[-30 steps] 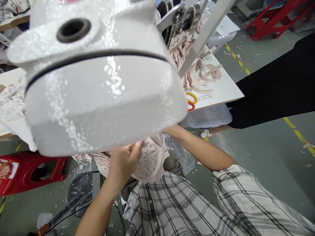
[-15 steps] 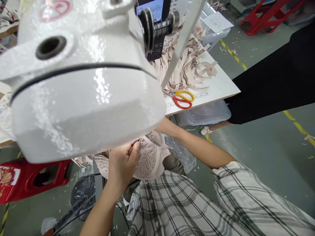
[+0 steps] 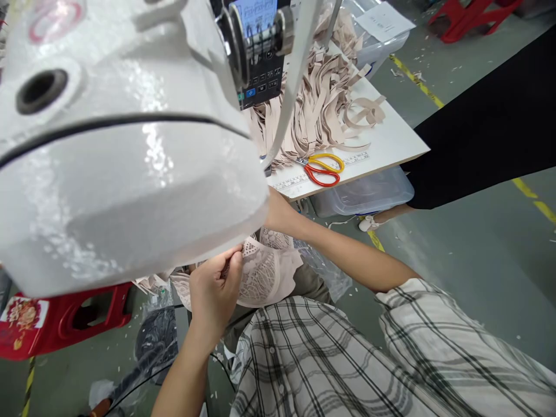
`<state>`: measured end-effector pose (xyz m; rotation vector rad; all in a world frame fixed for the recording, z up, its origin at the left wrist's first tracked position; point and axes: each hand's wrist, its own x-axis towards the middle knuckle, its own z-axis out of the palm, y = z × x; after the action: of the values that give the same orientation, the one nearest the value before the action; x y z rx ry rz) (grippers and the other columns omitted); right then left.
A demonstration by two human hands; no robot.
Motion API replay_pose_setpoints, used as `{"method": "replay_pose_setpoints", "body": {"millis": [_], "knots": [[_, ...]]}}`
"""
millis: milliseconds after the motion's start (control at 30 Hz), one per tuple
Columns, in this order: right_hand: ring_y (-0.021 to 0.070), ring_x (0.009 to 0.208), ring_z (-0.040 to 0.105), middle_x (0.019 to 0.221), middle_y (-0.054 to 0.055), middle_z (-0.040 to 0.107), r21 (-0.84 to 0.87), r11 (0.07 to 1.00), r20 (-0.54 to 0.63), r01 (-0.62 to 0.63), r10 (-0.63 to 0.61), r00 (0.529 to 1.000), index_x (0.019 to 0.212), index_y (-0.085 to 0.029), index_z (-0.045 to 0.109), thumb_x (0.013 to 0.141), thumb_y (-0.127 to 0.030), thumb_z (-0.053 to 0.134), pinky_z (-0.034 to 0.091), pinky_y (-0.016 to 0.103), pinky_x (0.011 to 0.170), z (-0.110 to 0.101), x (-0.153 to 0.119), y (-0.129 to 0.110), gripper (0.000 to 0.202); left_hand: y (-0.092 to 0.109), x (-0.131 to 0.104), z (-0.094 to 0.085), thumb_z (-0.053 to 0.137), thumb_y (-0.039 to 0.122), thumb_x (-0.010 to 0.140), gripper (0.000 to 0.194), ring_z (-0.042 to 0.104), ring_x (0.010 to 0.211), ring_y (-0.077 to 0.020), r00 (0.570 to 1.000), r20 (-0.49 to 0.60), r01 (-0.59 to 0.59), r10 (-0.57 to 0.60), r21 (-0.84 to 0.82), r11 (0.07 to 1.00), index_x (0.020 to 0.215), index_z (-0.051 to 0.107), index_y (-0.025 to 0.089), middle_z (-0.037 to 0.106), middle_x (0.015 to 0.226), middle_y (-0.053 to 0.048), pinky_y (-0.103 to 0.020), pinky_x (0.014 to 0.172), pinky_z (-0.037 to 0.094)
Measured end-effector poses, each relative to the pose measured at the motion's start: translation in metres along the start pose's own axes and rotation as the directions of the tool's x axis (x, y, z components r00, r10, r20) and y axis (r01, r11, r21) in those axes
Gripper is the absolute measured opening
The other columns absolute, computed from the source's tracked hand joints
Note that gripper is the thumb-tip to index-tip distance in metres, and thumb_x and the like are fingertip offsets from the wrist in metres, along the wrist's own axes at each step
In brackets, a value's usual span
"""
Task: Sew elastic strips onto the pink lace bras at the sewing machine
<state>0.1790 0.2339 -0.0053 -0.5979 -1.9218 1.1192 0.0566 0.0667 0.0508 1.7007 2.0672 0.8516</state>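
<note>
A pale pink lace bra (image 3: 260,275) hangs below the head of a white sewing machine (image 3: 130,202). My left hand (image 3: 215,284) pinches the bra's upper edge between thumb and fingers, close under the machine head. Beyond the bra, my right hand (image 3: 275,211) reaches in behind the machine head, which hides its fingers; only the back of the hand by the wrist shows. The needle area is also out of sight.
Yellow-and-red-handled scissors (image 3: 324,169) lie on the white tabletop (image 3: 386,139) beside a heap of pink fabric strips (image 3: 317,110). Under it is a clear plastic bin (image 3: 369,194). A person in black trousers (image 3: 486,127) stands at right; a red stool (image 3: 65,324) is at left.
The view has shifted, so the machine head sits farther left and more of my right hand's back shows. My left hand keeps its pinch on the bra.
</note>
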Motion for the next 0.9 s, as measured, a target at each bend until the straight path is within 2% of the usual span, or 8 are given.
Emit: {"method": "replay_pose_setpoints", "body": {"millis": [233,367,500,667,800,900], "knots": [[0.0156,0.075,0.055,0.093,0.004,0.062,-0.021,0.999,-0.006,-0.034,0.034,0.999,0.08,-0.017,0.063,0.076,-0.018,0.059,0.047,0.027,0.068,0.001,0.001,-0.001,0.006,-0.005,-0.002,0.001,0.058,0.027,0.094,0.022,0.073,0.072,-0.0136,0.999,-0.034,-0.001,0.001,0.011,1.0,0.101,0.078,0.022,0.08,0.09,0.0,-0.021,0.068,0.057],[0.0173,0.079,0.057,0.089,0.004,0.062,-0.057,0.997,-0.016,-0.049,0.048,0.999,0.078,-0.018,0.063,0.075,-0.016,0.059,0.047,0.028,0.071,0.002,0.002,-0.002,0.006,-0.007,-0.004,0.002,0.059,0.027,0.094,0.021,0.074,0.076,-0.0138,0.999,-0.051,-0.006,0.007,0.022,1.0,0.101,0.078,0.022,0.08,0.093,0.0,-0.02,0.066,0.055],[0.0174,0.076,0.058,0.09,0.004,0.063,-0.061,0.995,-0.019,-0.083,0.082,0.996,0.08,-0.018,0.064,0.076,-0.018,0.06,0.048,0.03,0.071,0.004,0.002,-0.005,0.005,-0.009,-0.006,0.002,0.058,0.028,0.094,0.022,0.072,0.072,-0.0131,0.998,-0.056,0.018,-0.018,0.007,1.0,0.103,0.077,0.023,0.08,0.091,0.0,-0.02,0.06,0.052],[0.0169,0.074,0.059,0.093,0.004,0.065,-0.036,0.992,-0.038,-0.125,0.123,0.992,0.081,-0.018,0.066,0.077,-0.019,0.064,0.052,0.032,0.074,0.005,0.001,-0.007,0.005,-0.016,-0.011,0.005,0.058,0.03,0.094,0.022,0.069,0.069,-0.0126,0.994,-0.092,0.054,-0.055,-0.011,0.998,0.105,0.075,0.023,0.079,0.092,-0.001,-0.022,0.063,0.051],[0.0188,0.08,0.062,0.1,0.005,0.068,-0.039,0.989,-0.042,-0.141,0.139,0.989,0.082,-0.019,0.067,0.075,-0.019,0.065,0.054,0.036,0.08,0.008,0.002,-0.008,0.007,-0.025,-0.013,0.009,0.057,0.033,0.094,0.026,0.063,0.061,-0.0126,0.99,-0.131,0.058,-0.054,0.023,0.998,0.111,0.071,0.02,0.073,0.077,-0.001,-0.024,0.059,0.046],[0.0232,0.099,0.065,0.112,0.007,0.067,-0.023,0.989,-0.054,-0.149,0.147,0.988,0.083,-0.018,0.068,0.075,-0.018,0.064,0.052,0.039,0.09,0.009,0.002,-0.01,0.009,-0.03,-0.013,0.012,0.057,0.035,0.093,0.03,0.058,0.057,-0.0129,0.983,-0.163,0.085,-0.078,0.039,0.996,0.116,0.066,0.018,0.064,0.067,0.002,-0.024,0.057,0.044]]}}
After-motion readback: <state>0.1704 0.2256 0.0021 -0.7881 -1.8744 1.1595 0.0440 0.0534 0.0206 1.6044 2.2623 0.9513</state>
